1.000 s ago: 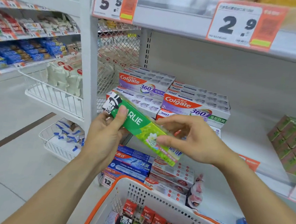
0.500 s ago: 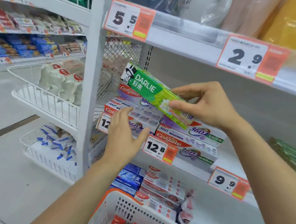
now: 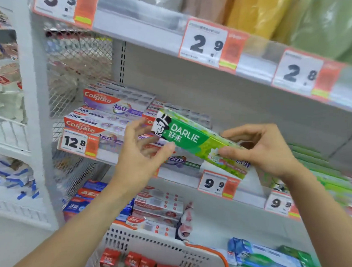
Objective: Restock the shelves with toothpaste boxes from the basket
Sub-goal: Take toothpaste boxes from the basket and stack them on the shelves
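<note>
light: bright, even, soft shadows | blur: motion smear at right | edges: wide-angle bend

The right hand (image 3: 267, 148) covers the middle of the green Darlie box (image 3: 193, 139), and the print on the box end below that hand is too smeared to read. The Colgate boxes (image 3: 110, 117) behind the left hand (image 3: 143, 152) are partly hidden by its fingers. Right of the right hand, the green boxes (image 3: 333, 180) on the shelf blur into streaks. Below both hands, the basket (image 3: 164, 248) is cut off by the bottom edge, its red boxes (image 3: 142, 263) unreadable.
</note>
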Available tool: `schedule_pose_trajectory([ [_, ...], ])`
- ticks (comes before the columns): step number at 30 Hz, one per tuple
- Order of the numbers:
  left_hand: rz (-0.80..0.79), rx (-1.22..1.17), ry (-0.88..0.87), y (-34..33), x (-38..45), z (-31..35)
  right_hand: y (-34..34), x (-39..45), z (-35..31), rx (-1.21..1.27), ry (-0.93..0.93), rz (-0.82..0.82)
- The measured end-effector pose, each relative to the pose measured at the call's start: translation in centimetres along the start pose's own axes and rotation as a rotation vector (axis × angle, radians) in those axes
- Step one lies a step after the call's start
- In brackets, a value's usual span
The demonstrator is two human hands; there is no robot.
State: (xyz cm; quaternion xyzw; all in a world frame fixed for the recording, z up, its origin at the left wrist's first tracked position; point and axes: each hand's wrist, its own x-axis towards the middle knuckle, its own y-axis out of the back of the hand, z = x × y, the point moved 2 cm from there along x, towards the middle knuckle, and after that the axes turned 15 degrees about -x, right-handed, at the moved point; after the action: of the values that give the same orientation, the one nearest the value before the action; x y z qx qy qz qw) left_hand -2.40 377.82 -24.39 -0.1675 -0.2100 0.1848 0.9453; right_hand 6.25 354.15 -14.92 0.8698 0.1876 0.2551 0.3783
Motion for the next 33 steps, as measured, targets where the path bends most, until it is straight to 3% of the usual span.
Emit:
schedule_pose_trajectory([
  [2, -0.153, -0.1, 0.119, -3.3, -0.7, -0.2, 2.6, -3.5, 2.3, -0.01, -0.05, -0.04],
  [4, -0.295, 0.021, 0.155, -7.1, -1.3, -1.1, 5.5, -6.6, 4.4, -0.025, -0.08, -0.066],
  [10, -0.381, 0.152, 0.113, -19.4, -2.3, -4.5, 14.7, -12.9, 9.9, -0.252, -0.17, 0.047],
  [16, -0.392, 0.183, -0.035, -28.4, -1.0, -7.8, 20.7, -12.2, 16.3, -0.422, -0.187, 0.201],
  [21, -0.311, 0.24, 0.029, -31.1, 2.8, -11.6, 20.3, -7.7, 21.0, -0.578, -0.185, 0.208],
  [24, -0.365, 0.339, 0.142, -30.6, 3.4, -13.4, 18.3, -6.4, 23.8, -0.568, -0.274, 0.105],
  [33, -0.455, 0.279, 0.242, -29.6, 2.8, -15.0, 17.5, -6.2, 25.1, -0.728, -0.22, 0.21],
])
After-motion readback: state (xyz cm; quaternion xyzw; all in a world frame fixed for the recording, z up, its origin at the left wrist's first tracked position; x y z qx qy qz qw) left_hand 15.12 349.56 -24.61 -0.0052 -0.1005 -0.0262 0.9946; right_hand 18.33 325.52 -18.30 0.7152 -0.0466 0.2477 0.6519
